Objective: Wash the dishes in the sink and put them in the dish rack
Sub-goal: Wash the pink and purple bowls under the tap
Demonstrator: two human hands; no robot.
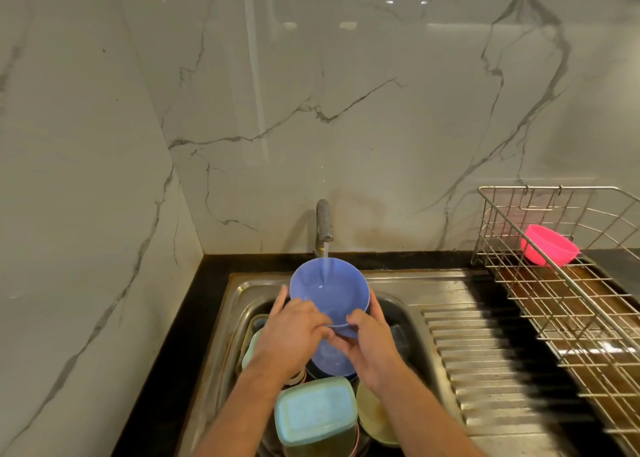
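Nearest the person, low in the sink, sit dishes that wait for a wash: a pale green box turned on its side, a yellowish bowl just beside it on the right, and more tubs stacked on the left under the arm. Above them another blue dish shows between the wrists. Then come the 2 hands. The left hand grasps the near rim of the blue bowl, fingers curled over the edge, and the right hand grasps the same bowl from the right side, thumb on the rim and fingers round the back. The bowl is held up over the sink, tipped so its inside faces the person, right under the tap — a thin stream of water runs into it. So the step in hand looks like rinsing this 1 bowl. Next, the bowl likely needs the water tipped out, then a carry to the right, over the ridged drain board, to the wire dish rack. A pink bowl already lies at the rack's far end, so the blue 1 should go beside it — a wet bowl is slippery, so a firm hold would help.
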